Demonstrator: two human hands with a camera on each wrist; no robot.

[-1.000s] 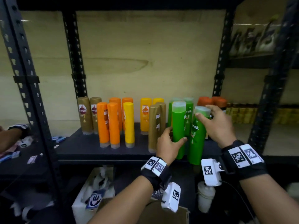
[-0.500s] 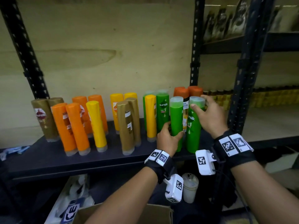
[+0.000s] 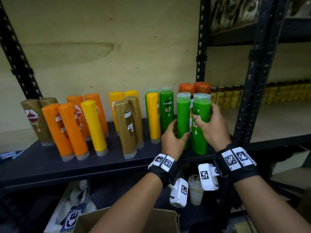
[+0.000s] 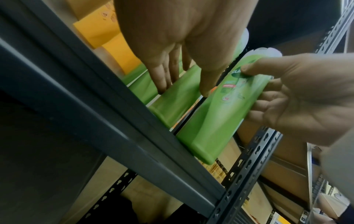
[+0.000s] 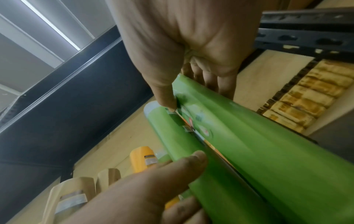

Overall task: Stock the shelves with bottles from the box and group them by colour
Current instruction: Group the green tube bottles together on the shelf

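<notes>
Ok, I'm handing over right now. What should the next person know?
Left hand grips the left green bottle; right hand grips the right green bottle. Both stand at the shelf front edge, beside the other greens.
Done: most bottles shelved.
Left: one yellow bottle stands among the greens, another among the oranges, and two brown ones in front of the yellows. Box contents not visible.

Pale plywood wall (image 3: 101,47) behind black perforated steel uprights (image 3: 201,47), dim light.
</notes>
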